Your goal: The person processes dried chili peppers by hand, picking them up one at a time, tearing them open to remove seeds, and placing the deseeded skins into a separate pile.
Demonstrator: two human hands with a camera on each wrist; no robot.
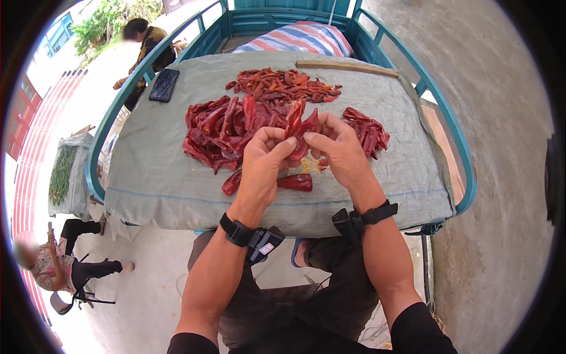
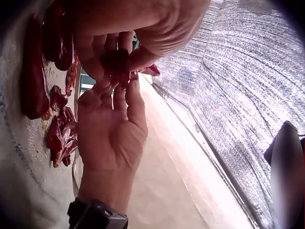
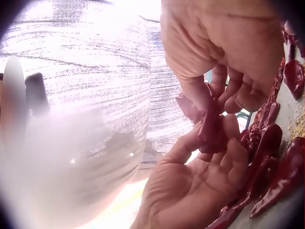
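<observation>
Both hands hold a split red dried pepper (image 1: 303, 137) above the cloth, between the piles. My left hand (image 1: 266, 159) pinches one side with thumb and curled fingers; my right hand (image 1: 339, 150) pinches the other. In the right wrist view the pepper (image 3: 209, 131) stretches between the two hands, and the left wrist view shows it dark between the fingertips (image 2: 116, 64). Behind my left hand lies a large pile of whole peppers (image 1: 206, 133). A smaller pile (image 1: 368, 131) sits right of my right hand, and torn pieces (image 1: 280, 84) are heaped at the back.
Loose peppers (image 1: 295, 182) and scattered yellow seeds lie near the front of the grey-green cloth (image 1: 153, 177). A phone (image 1: 164, 85) rests at the back left, a wooden strip (image 1: 348, 68) at the back. Teal rails (image 1: 463, 147) flank the cart; two people are at the left.
</observation>
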